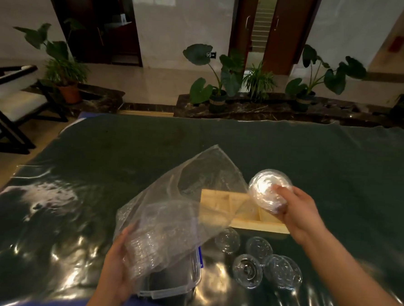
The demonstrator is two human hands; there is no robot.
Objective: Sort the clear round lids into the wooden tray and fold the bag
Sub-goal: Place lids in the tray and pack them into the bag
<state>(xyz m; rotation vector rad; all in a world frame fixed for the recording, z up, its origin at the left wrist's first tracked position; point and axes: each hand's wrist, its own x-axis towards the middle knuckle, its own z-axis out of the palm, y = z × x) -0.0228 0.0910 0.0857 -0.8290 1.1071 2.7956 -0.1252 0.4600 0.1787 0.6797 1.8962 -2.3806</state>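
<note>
My right hand [298, 212] grips a clear round lid [268, 189] above the right end of the wooden tray [260, 225]. My left hand [118, 261] holds the clear plastic bag [181, 199] by its lower part; the bag stands up and drapes over the tray's left end. More lids show through the bag near my left fingers. Several clear lids [247, 270] lie loose on the table in front of the tray.
A clear plastic box [176, 283] with a blue clip sits under the bag at the table's near edge. The table wears a dark green glossy cover [100, 170]. Potted plants and a chair stand on the floor beyond.
</note>
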